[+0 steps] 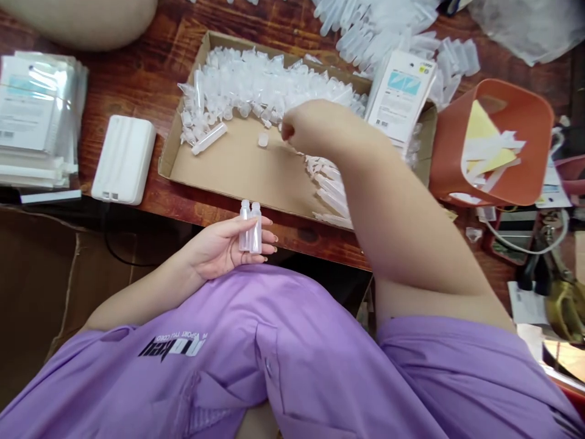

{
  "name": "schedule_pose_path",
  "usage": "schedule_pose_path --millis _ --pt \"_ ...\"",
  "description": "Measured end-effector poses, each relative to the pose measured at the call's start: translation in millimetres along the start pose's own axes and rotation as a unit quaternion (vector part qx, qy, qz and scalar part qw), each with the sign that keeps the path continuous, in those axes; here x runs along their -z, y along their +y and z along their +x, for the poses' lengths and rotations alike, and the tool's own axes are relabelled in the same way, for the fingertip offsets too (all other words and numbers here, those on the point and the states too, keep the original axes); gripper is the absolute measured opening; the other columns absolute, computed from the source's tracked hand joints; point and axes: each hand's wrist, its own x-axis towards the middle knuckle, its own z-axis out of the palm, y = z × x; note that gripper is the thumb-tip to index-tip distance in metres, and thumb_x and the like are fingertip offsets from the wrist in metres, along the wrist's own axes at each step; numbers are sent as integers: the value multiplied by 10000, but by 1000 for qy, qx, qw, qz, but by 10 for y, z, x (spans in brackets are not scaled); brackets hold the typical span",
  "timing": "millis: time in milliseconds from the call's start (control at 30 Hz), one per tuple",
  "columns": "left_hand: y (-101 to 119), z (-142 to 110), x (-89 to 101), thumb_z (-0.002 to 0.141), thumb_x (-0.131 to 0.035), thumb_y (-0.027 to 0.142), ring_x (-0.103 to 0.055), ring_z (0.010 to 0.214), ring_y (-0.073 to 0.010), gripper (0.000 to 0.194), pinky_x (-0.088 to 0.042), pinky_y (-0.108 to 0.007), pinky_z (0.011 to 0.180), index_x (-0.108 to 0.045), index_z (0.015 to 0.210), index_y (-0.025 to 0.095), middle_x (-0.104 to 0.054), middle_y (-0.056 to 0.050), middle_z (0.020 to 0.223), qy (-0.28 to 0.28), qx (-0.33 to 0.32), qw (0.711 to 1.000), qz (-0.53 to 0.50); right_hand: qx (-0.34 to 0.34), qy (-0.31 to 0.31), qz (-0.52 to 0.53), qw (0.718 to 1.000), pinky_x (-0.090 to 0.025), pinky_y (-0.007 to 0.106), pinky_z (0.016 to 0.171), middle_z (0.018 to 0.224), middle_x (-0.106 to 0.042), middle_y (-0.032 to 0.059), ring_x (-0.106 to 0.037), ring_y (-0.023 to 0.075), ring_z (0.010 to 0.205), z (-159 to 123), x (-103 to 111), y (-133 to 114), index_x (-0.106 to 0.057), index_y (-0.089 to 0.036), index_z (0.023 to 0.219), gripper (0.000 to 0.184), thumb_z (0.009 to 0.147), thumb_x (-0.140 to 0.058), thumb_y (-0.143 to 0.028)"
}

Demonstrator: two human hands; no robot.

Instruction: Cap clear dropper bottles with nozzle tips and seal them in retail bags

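Two small clear plastic bottles (255,235) without caps stand side by side in my left hand (222,244), pinned under the thumb against the fingers. This hand is just in front of the table's near edge. My right hand (315,127) reaches over a shallow cardboard tray (219,167), its fingers curled in by the heap of clear plastic caps (260,82). What those fingertips hold, if anything, is hidden. One loose cap (262,140) lies on the tray floor to the left of them. Several slim clear pieces (331,186) lie partly behind my right forearm.
An orange bin (512,140) with paper scraps stands at the right, near scissors (564,299). Printed packets (400,97) lean on the tray's right end. More clear bottles (375,24) are piled behind. Left are a white power bank (124,160) and stacked packets (39,116).
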Motion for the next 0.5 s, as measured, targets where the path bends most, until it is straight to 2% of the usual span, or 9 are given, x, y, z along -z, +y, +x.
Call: schedule_pose_path --millis 100,200,367,500 --pt "32 0 -3 980 -422 154 -751 671 -198 240 -613 -250 561 -657 972 104 -750 -110 793 2 12 1000 6 47 -30 20 998 -459 424 764 772 -650 59 -604 237 773 -61 -49 318 -708 -202 798 247 684 -623 -1" --pt "34 43 -62 982 -426 168 -756 681 -212 228 -611 -255 552 -647 979 113 -750 -106 790 -18 30 999 16 59 5 51 997 -442 424 792 790 -640 65 -580 234 804 -96 -169 508 -710 -218 821 227 702 -632 -40" --pt "10 97 -152 983 -434 164 -760 694 -207 206 -615 -242 586 -630 1009 107 -753 -110 785 -29 35 999 29 82 24 8 996 -449 371 728 852 -645 83 -550 212 764 -105 -345 551 -656 -210 769 109 755 -601 -117" --pt "3 93 -171 989 -405 142 -760 691 -201 221 -613 -231 568 -621 1006 97 -750 -109 776 -40 50 998 19 98 42 19 994 -454 357 695 921 -646 94 -530 207 742 -178 -331 508 -597 -221 713 109 762 -610 -124"
